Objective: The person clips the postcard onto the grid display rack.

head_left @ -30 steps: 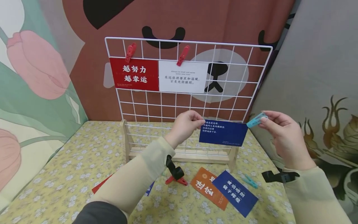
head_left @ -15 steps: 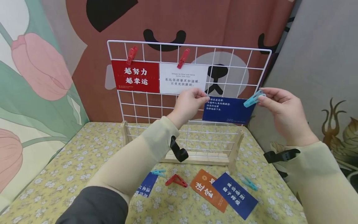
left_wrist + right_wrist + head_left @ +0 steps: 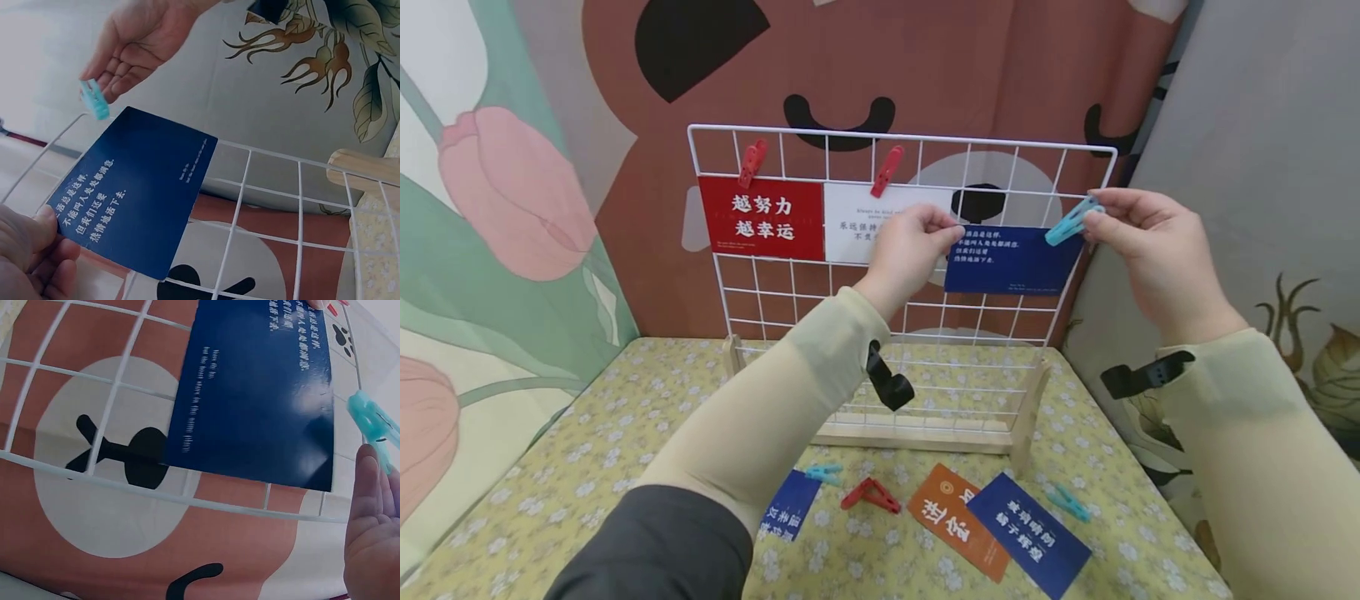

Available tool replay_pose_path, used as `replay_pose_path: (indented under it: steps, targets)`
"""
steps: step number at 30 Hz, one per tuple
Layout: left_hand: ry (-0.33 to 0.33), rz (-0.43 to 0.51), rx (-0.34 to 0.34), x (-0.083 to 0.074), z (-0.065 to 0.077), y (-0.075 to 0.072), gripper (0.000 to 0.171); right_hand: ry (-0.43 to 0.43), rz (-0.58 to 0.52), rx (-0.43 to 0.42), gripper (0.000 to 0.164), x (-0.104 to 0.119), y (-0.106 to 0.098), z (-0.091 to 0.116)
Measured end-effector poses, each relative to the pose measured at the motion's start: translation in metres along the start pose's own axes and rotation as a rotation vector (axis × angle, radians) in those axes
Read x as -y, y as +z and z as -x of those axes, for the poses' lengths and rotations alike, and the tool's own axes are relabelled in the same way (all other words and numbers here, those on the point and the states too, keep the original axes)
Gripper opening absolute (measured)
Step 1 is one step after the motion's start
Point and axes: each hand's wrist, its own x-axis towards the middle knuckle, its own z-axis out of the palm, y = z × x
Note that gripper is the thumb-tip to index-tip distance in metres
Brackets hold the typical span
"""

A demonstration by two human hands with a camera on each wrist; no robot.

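Observation:
My left hand (image 3: 910, 254) pinches a dark blue card (image 3: 1011, 265) with white lettering by its upper left corner, in front of the white wire grid (image 3: 760, 293). In the left wrist view the card (image 3: 140, 194) overlaps the grid, lettering facing out. Between thumb and fingers, my right hand (image 3: 1157, 250) pinches a light blue clothespin (image 3: 1070, 222) close to the card's upper right corner. The right wrist view has the clothespin (image 3: 375, 422) apart from the card's edge. On the grid, red clothespins (image 3: 887, 171) hold a red card (image 3: 760, 218) and a white card (image 3: 846, 208).
On the flowered tablecloth (image 3: 580, 467) lie an orange card (image 3: 951, 521), a blue card (image 3: 1030, 533) overlapping it, a red clothespin (image 3: 871, 495), and light blue clothespins (image 3: 1069, 502). Another blue card (image 3: 790, 504) is partly behind my left arm. Wooden feet (image 3: 1028, 412) support the grid.
Both hands have risen, lifting the blue card from the grid's lower part to its upper right, beside the white card. The light blue clothespin has gone up with my right hand.

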Motion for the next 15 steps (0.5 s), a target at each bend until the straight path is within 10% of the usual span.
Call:
replay_pose_path:
  steps: [15]
  targets:
    - [0.100, -0.060, -0.136, -0.011, -0.012, 0.002, 0.015, 0.050, 0.131, -0.025, 0.038, 0.019, 0.027, -0.034]
